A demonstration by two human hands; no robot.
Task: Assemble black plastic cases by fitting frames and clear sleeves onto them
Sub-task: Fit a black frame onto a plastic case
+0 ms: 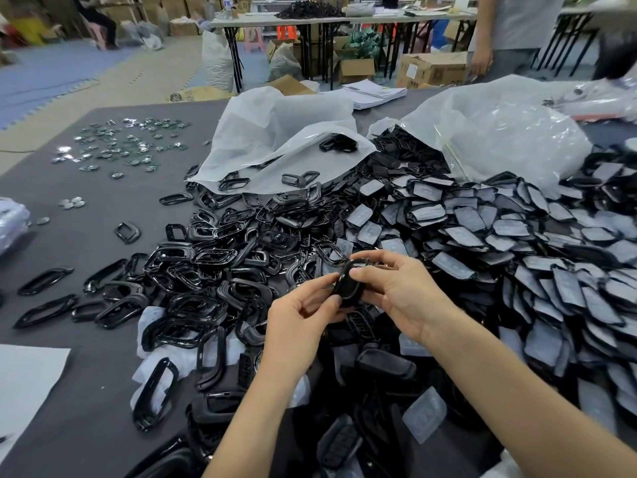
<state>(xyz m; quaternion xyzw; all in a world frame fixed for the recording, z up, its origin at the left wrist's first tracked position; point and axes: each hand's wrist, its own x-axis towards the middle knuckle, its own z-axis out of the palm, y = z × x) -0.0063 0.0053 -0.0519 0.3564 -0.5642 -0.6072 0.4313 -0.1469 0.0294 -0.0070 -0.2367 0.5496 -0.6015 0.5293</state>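
Grey desk (86, 243) heaped with black frames (206, 257) and sleeved cases (517, 236), both hands near its front edge, left hand (300, 319) and right hand (403, 291) pinching one black case (346, 282) between fingertips

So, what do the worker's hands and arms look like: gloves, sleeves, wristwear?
No gloves on the left hand or right hand, and no rings, watch or wristband visible. The left forearm and right forearm are uncovered to the picture's edge; no sleeve in view.
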